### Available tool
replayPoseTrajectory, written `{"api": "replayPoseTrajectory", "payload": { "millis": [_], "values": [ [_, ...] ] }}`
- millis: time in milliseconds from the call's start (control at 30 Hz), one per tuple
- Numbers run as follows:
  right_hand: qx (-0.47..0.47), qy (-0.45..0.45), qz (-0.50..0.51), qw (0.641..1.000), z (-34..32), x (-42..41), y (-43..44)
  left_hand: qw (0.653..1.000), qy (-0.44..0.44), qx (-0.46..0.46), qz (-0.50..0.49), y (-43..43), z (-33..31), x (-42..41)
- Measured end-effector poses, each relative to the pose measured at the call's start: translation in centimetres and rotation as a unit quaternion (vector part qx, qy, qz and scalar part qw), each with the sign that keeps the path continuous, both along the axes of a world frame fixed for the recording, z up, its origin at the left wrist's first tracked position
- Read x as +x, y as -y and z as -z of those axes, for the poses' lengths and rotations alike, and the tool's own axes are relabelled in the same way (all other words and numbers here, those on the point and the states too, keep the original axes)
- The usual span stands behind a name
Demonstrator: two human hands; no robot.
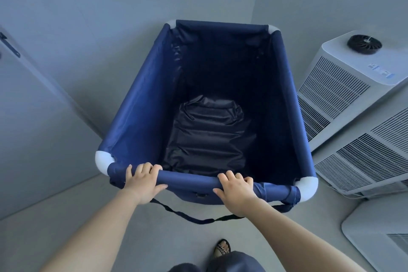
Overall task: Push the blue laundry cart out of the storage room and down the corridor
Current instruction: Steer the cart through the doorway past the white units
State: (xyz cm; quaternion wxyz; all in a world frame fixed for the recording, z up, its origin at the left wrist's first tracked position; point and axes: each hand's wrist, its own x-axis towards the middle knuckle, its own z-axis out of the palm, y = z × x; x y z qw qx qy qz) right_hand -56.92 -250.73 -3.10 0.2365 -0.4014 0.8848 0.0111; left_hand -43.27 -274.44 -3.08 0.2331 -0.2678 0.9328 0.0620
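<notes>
Gripping cart rail [189, 178], both hands [143, 180].

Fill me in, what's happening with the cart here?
A person has both hands on the near rail of the blue laundry cart: left hand and right hand, each grip wrapped over the padded bar. The cart stands nose-in toward a wall corner and holds only a dark folded bag. White air-conditioner units stand close along its right side, and a strap hangs below the rail.
</notes>
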Motion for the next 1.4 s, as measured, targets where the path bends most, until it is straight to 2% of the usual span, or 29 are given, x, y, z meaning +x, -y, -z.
{"api": "replayPoseTrajectory", "payload": {
  "millis": [433,667,1100,1300,1400],
  "values": [
    [0.025,-0.045,0.056,0.997,-0.1,8.5,-3.5,0.994,-0.036,0.101,0.018,-3.5,-0.2,9.2],
    [0.017,-0.057,0.086,0.995,0.3,15.2,-7.3,0.993,0.019,0.101,0.060,-6.0,-0.6,14.3],
    [0.034,-0.026,0.056,0.998,0.2,21.7,-12.9,0.996,-0.017,0.078,0.034,-12.7,-0.8,23.2],
    [0.035,-0.019,0.037,0.999,-0.1,23.1,-14.2,1.000,-0.007,-0.013,0.007,-16.9,-0.4,25.4],
    [0.028,-0.018,0.014,0.999,-0.1,24.1,-15.7,1.000,-0.006,-0.028,-0.009,-18.5,-0.4,26.5]
  ]
}}
